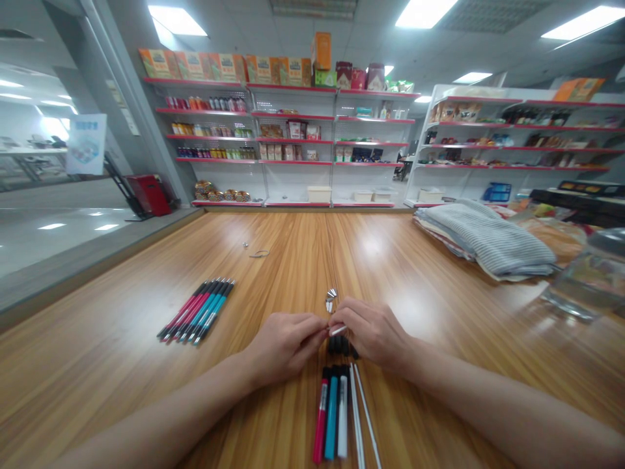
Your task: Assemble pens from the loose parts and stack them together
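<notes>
R hand (374, 331) pinched a small white piece (338, 331) btwn fingertips; L hand (288, 342) met it there, fingers bunched, couldn't tell if gripping. Both were low over the table (273, 286), R hand partly blocking view of black pieces (338, 345). Silver bits (331, 294) lay just beyond; pink tube (320, 420), blue tube (331, 417), white tube (342, 420) & thin white rods (355, 417) nearer. Pens (198, 311) sat in a row, far L; cloths (493, 234) & glass jar (586, 280), far R.
</notes>
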Available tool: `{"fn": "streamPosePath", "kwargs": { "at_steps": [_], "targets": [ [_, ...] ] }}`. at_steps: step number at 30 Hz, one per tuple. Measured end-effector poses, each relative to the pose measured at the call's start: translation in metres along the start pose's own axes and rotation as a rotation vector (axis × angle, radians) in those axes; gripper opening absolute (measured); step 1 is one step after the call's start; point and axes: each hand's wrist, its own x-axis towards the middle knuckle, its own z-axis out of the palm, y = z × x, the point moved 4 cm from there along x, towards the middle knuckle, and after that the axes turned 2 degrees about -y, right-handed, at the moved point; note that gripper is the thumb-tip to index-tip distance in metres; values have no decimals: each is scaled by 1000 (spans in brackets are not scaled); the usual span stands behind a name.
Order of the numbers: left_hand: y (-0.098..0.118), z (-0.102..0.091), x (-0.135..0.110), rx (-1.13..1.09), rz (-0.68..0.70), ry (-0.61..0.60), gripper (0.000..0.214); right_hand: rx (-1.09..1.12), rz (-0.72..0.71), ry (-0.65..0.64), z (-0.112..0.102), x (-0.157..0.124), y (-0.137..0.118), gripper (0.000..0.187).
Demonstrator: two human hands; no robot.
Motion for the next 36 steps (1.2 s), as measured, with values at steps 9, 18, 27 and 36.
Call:
{"fn": "streamPosePath", "kwargs": {
  "at_steps": [9,18,27,36],
  "targets": [
    [0,-3,2,52,-4,48,23,18,-7,-37,-2,0,-4,15],
    [10,-3,3,329,58,-31,22,-72,-35,-109,4,-5,3,15],
    [2,-6,1,232,25,67,17,-13,108,-106,-4,2,3,22],
    [2,-5,1,232,26,59,16,-112,69,-69,-4,0,1,20]
  ]
}}
